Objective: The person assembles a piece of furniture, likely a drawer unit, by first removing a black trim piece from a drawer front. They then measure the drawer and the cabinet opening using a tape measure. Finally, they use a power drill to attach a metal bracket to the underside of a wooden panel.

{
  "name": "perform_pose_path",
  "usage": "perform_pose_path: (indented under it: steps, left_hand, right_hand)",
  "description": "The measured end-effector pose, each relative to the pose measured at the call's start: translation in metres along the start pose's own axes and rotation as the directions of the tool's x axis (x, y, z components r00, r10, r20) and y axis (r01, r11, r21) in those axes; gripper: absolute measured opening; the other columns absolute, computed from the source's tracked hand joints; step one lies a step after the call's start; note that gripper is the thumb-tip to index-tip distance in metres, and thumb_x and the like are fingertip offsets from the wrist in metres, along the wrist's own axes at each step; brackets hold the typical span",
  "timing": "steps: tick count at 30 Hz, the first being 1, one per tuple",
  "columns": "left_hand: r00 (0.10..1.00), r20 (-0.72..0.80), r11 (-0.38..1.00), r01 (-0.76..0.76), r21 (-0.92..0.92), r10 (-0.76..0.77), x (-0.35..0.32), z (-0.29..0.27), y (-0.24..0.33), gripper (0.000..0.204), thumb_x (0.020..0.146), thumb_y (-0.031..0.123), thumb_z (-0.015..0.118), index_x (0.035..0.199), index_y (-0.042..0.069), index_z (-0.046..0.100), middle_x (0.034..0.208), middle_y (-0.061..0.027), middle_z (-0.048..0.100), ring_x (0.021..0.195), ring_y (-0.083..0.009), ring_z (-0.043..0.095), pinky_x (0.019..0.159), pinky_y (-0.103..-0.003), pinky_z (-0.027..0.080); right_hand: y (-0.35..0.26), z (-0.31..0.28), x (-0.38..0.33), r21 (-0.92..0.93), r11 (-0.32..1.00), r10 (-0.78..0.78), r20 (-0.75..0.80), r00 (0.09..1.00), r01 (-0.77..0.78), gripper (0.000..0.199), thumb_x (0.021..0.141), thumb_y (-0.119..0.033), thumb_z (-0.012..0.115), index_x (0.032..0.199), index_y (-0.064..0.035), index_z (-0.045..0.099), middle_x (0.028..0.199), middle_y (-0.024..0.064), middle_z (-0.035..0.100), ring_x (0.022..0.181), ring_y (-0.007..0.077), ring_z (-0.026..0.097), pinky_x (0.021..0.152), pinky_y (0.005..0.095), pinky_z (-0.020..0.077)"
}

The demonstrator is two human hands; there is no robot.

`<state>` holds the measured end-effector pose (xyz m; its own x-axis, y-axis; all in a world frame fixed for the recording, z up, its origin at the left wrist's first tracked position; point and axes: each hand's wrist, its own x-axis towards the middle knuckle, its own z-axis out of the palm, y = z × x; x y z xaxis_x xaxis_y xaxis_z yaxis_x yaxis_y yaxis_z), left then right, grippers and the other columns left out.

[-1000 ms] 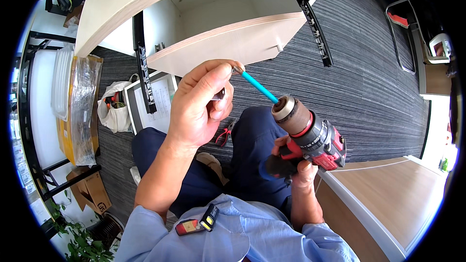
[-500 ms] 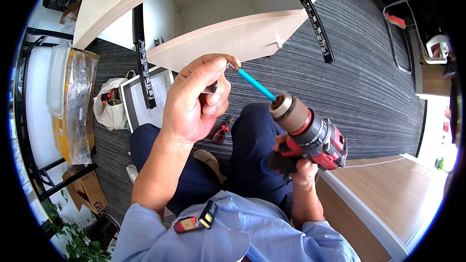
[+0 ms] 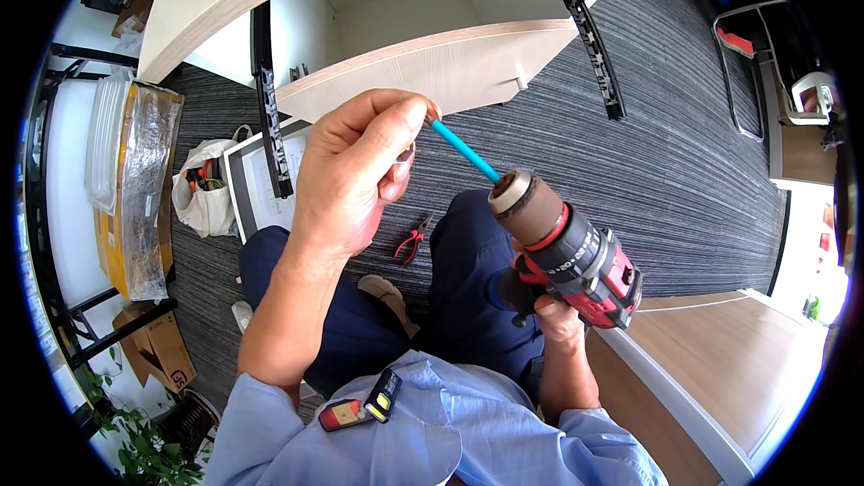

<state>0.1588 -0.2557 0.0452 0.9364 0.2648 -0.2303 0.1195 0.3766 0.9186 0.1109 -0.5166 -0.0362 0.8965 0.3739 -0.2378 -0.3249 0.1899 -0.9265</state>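
blue bit (image 3: 463,149) pinched by left hand (image 3: 355,171), apparently chucked in drill (image 3: 567,252).

Drill (image 3: 576,256): red and black plastic body, slight sheen; chuck dull grey metal. Bit (image 3: 463,150): smooth turquoise shaft. Cabinet (image 3: 405,45): pale matt wood-grain laminate, black metal rails (image 3: 265,108). Carpet (image 3: 666,153): rough ribbed grey pile. Pliers (image 3: 411,240): red plastic grips. Shirt (image 3: 432,432): light blue cloth. Bag (image 3: 209,198): white cloth.
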Motion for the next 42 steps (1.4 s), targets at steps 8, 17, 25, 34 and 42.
perform_pose_path:
  steps: [8,17,25,34,42]
  left_hand:
    - [0.997,0.049,0.992,-0.053,-0.117,0.059,0.015,0.005,0.005,0.033,0.098,0.032,0.057,0.11,0.002,0.067,0.063,0.0049,0.045,0.051,-0.0021,0.037,0.044,-0.017,0.027]
    - [0.967,-0.078,0.927,-0.253,-0.277,0.241,0.039,-0.017,-0.02,0.034,0.101,0.014,0.049,0.132,-0.001,0.051,0.089,-0.0057,0.057,0.069,-0.0076,0.048,0.054,-0.021,0.036]
    - [0.902,-0.094,0.804,-0.419,-0.422,0.421,0.074,0.011,-0.009,0.021,0.098,0.017,0.059,0.113,0.004,0.058,0.098,-0.0095,0.066,0.067,-0.0053,0.048,0.058,-0.017,0.039]
    - [0.805,-0.13,0.798,-0.592,-0.113,0.579,0.094,0.004,0.006,0.014,0.094,0.012,0.063,0.103,0.002,0.066,0.086,-0.0092,0.068,0.062,-0.0041,0.046,0.055,-0.019,0.036]
    - [0.774,-0.14,0.752,-0.634,-0.18,0.618,0.097,0.001,0.008,0.017,0.096,0.014,0.061,0.108,0.004,0.068,0.094,-0.0113,0.069,0.062,-0.0049,0.043,0.058,-0.019,0.036]
  right_hand:
    - [0.008,0.027,0.032,0.286,0.958,-0.059,0.11,0.992,0.025,0.089,0.076,-0.069,0.066,0.132,-0.0038,0.042,0.11,0.0158,0.06,0.091,0.0225,0.062,0.081,0.0398,0.0512]
    - [0.023,0.026,0.068,0.49,0.87,-0.12,0.101,0.988,0.056,0.084,0.084,-0.068,0.057,0.138,-0.0082,0.036,0.107,0.0102,0.062,0.085,0.0205,0.06,0.078,0.0393,0.0509]
    - [0.03,0.022,0.07,0.559,0.827,-0.064,0.002,0.998,0.052,0.081,0.084,-0.069,0.055,0.135,-0.0076,0.04,0.101,0.0088,0.06,0.082,0.0204,0.058,0.075,0.0399,0.0512]
    - [0.034,0.01,0.072,0.559,0.827,-0.092,0.015,0.996,0.068,0.078,0.086,-0.068,0.053,0.134,-0.0074,0.041,0.102,0.0094,0.06,0.081,0.0206,0.058,0.074,0.0391,0.052]
    - [0.036,0.009,0.073,0.519,0.854,-0.085,0.054,0.995,0.045,0.079,0.087,-0.068,0.052,0.135,-0.007,0.039,0.102,0.0098,0.061,0.081,0.0205,0.058,0.074,0.0392,0.0517]
